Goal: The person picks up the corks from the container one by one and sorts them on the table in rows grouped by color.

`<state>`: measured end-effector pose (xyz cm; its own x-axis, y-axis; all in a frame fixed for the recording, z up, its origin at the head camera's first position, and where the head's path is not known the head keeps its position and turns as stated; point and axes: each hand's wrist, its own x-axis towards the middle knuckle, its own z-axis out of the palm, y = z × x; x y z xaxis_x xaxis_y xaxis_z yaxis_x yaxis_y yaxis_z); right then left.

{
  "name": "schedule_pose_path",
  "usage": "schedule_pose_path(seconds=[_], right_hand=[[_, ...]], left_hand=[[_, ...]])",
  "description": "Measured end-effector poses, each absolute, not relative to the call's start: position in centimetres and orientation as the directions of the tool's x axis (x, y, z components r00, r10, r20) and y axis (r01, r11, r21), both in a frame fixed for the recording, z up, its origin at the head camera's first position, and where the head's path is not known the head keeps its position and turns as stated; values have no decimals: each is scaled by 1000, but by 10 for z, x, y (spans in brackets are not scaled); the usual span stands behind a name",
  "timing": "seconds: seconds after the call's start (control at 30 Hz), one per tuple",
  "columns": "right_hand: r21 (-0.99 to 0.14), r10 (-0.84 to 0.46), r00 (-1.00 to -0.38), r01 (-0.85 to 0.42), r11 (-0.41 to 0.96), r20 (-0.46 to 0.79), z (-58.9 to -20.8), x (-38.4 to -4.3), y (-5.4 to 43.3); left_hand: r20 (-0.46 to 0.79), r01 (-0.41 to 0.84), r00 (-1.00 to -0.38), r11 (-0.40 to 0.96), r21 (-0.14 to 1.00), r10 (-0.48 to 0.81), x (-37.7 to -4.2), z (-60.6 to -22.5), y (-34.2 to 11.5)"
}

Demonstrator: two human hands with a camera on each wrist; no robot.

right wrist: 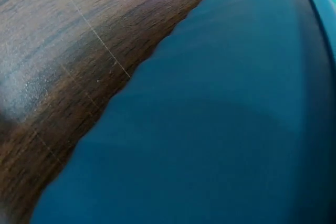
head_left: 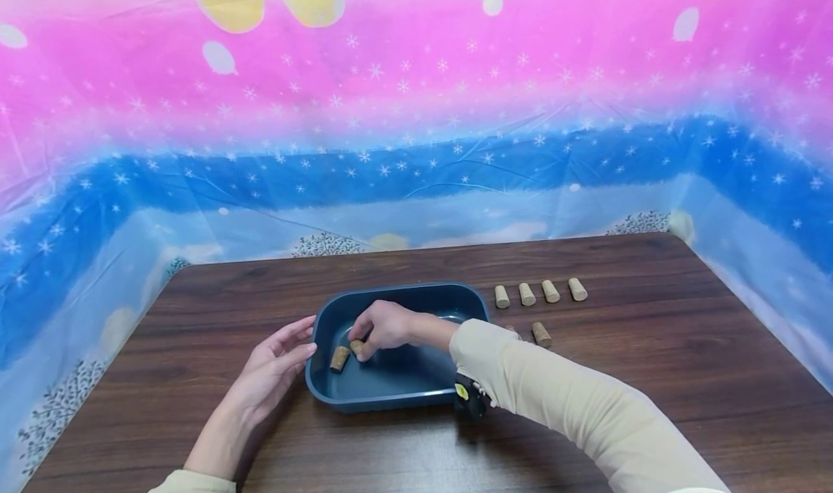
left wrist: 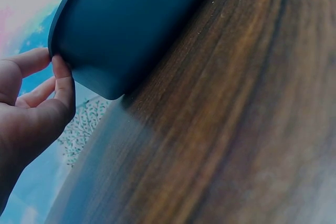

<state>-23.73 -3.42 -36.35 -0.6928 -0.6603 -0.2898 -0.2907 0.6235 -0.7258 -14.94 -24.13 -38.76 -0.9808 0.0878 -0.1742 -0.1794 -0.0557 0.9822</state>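
A dark blue rectangular container (head_left: 390,400) with rounded corners stands on the table. My left hand (head_left: 276,366) is at its left end, thumb and fingertips holding the rim; the left wrist view shows this hand (left wrist: 42,95) at the rim too. Reaching over the right side, my right hand (head_left: 387,327) pinches a cork stopper (head_left: 356,346) low inside the container. Just left of it, another brown cork stopper (head_left: 339,358) lies on the container floor. In the right wrist view the container's outer wall (right wrist: 210,119) fills most of the picture, and the hand is hidden.
Several pale cork stoppers (head_left: 527,295) form a row right of the container on the wooden table (head_left: 683,348). In front of them is a darker cork stopper (head_left: 541,335), with another (head_left: 511,329) partly covered by the right sleeve. A patterned cloth (head_left: 416,117) hangs behind.
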Motion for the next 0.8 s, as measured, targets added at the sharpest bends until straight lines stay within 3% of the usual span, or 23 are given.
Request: schedule_pose_path(seconds=[0.8], right_hand=[[-889,-663,-729,-177,422,-170,-336,-255,15]], left_hand=[[-173,-178,-982,-64,982,76,-150,-388,-240]])
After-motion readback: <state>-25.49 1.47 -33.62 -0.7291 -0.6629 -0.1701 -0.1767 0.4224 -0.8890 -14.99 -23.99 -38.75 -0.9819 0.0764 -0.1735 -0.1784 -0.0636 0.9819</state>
